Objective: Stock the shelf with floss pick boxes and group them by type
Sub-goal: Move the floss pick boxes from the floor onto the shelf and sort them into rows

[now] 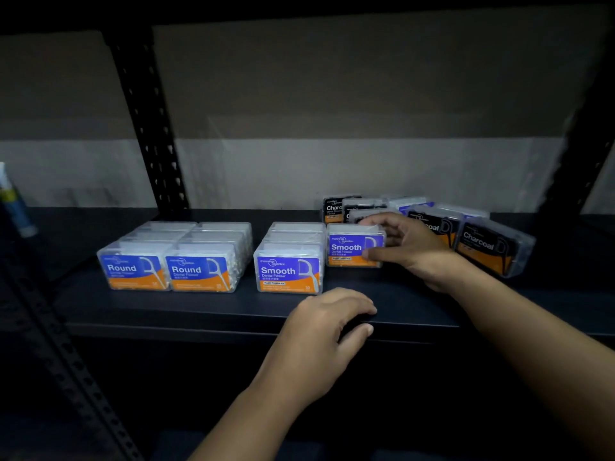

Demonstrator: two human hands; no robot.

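Note:
On the dark shelf (199,311) two rows of clear "Round" floss boxes (168,271) stand at the left. A row of "Smooth" boxes (289,272) stands beside them. My right hand (404,249) grips another "Smooth" box (349,249) by its right side, thumb low on the front, fingers over the top. This box stands upright just right of the Smooth row. Black "Charcoal" boxes (489,249) lie loosely at the right and behind my right hand, mixed with a few blue ones. My left hand (327,324) rests on the shelf's front edge, holding nothing.
A black perforated upright (151,128) rises behind the Round boxes, and another upright (579,154) stands at the right. A slanted rail (56,344) crosses the lower left. A white and blue tube (15,201) stands at the far left edge.

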